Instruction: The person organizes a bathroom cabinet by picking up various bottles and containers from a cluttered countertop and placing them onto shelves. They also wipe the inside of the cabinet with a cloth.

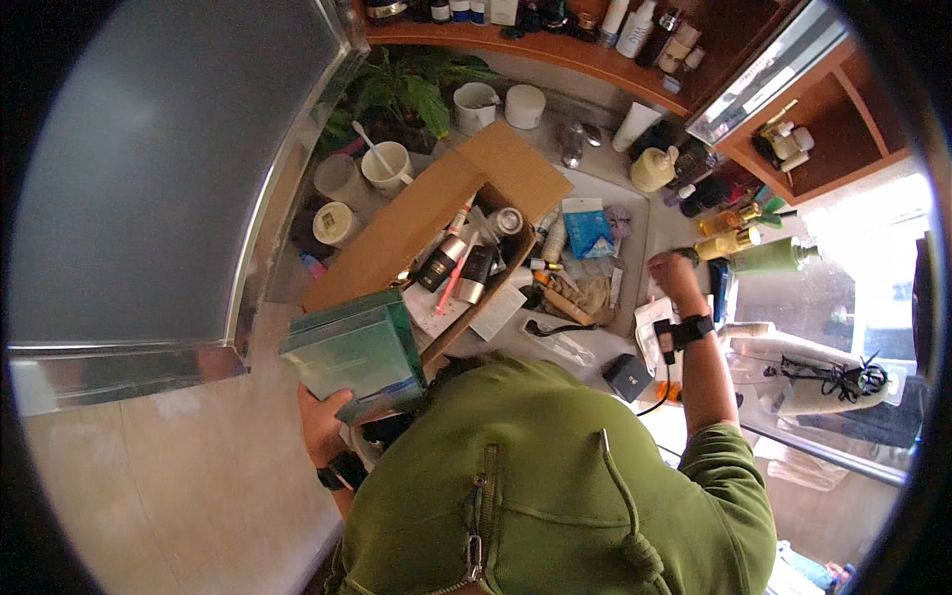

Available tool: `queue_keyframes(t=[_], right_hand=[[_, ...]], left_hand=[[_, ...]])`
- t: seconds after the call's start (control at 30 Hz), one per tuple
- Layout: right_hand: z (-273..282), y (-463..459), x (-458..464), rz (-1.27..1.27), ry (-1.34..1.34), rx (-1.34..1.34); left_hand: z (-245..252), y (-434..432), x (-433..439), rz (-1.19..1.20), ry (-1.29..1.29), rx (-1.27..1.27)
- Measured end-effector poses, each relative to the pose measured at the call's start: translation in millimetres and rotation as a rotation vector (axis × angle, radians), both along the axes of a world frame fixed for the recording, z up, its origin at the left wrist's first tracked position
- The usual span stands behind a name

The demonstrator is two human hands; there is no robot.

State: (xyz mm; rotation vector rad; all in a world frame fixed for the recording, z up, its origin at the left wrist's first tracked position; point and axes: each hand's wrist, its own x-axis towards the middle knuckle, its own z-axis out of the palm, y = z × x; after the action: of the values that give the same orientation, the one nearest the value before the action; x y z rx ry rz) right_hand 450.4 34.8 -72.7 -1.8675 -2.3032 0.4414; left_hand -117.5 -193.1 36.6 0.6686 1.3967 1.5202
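My left hand grips the lower side of a green box, held beside the near left end of an open cardboard box. Inside the cardboard box lie dark bottles with metallic ends, a pink stick-like item and other small containers. My right hand is over the right side of the counter, close to a yellow bottle with a gold cap. Its fingers are curled beside a small dark item, and whether they hold it is unclear.
A sink basin holds a blue packet and tubes. Mugs, including one with a toothbrush, stand left near a leafy plant. Bottles line the wooden shelf. A green pump bottle and black box are right.
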Motion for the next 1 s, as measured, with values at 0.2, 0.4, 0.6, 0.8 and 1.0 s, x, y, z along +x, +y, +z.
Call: queue_keyframes(t=[0.2,0.4,0.6,0.8,1.0], right_hand=[[-62,16,-63,-0.151,0.075,-0.832],[-135,25,-62,0.601,-0.216,-0.278],[-110,19,-67,0.137,-0.126,-0.557],[-75,-7,-98,0.178,-0.38,-0.453],[-66,-16,-109,0.429,-0.515,-0.141]], left_hand=[[15,2,0,-0.034,0.04,-0.062],[13,-7,-2,-0.008,0.038,-0.088],[13,-5,8,0.006,0.027,-0.093],[19,-5,5,-0.025,0.041,-0.153],[19,-3,1,-0.006,0.07,-0.091]])
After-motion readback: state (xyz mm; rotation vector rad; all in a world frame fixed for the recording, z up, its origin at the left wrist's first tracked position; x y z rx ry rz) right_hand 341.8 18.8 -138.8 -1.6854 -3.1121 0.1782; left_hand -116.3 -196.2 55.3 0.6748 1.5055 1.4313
